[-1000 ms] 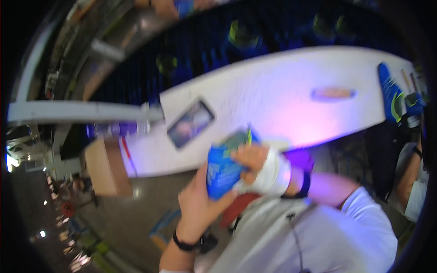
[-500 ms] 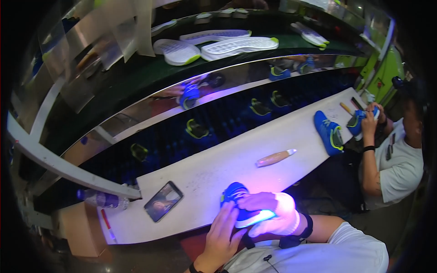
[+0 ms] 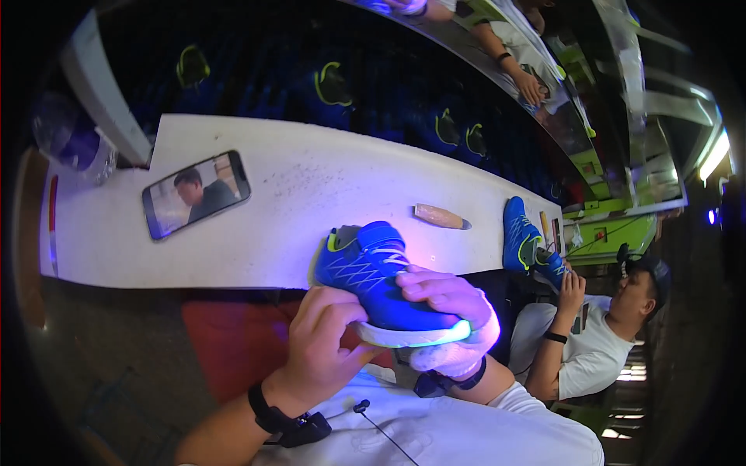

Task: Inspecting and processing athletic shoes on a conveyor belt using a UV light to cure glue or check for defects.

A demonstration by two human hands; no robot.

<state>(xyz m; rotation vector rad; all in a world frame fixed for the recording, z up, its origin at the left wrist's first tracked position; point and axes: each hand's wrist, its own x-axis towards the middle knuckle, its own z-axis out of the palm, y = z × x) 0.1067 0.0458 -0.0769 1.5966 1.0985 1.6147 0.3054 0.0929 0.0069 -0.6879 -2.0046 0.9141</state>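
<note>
A blue sports shoe [image 3: 361,276] with light laces, lime lining and a white sole [image 3: 408,337] is held in front of my body, its heel end over the bench's front edge. My left hand [image 3: 322,330], bare, pinches the sole edge with curled fingers and thumb. Wrapped round the toe end is my right hand [image 3: 458,314] in a pale glove, fingers on the upper and thumb near the sole. Violet-blue light glows on the toe and glove. The shoe's far side and underside are hidden.
On the white bench [image 3: 326,186] lie a phone [image 3: 196,194], a wooden-handled tool [image 3: 441,217] and a red pen [image 3: 53,213]. A plastic bottle [image 3: 74,144] stands left by a metal post. At right, a co-worker [image 3: 579,342] handles a shoe beside another blue shoe [image 3: 519,233]. Behind, several lime-trimmed shoes sit on a dark conveyor.
The head view has swung down and tilted. The shoe has turned to show more of its side, and my left fingers have gone from lying along it to curling at the sole edge.
</note>
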